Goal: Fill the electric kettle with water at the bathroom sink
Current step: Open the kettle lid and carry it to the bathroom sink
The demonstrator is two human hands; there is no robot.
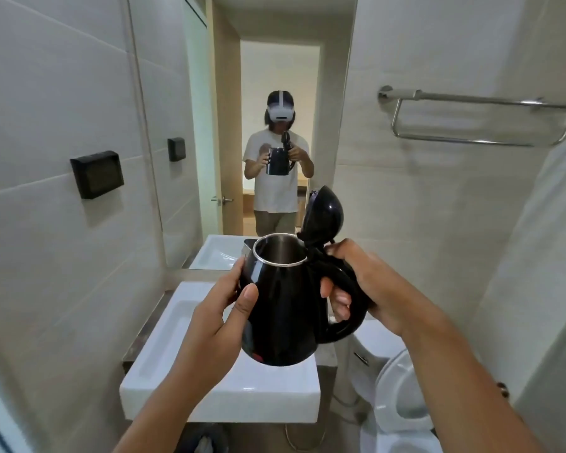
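A black electric kettle (283,308) with a steel rim hangs in the air above the white bathroom sink (183,364). Its lid (324,215) stands flipped up at the back, so the steel inside shows. My right hand (363,286) is wrapped around the kettle's handle on the right. On the left, my left hand (219,318) presses against the kettle's body, thumb on the front. The kettle hides the tap and most of the basin behind it.
A mirror (268,93) above the sink reflects a person holding the kettle. A black box (97,174) is fixed to the left tiled wall. A chrome towel rail (481,117) hangs at the upper right. A white toilet (402,407) stands at the lower right.
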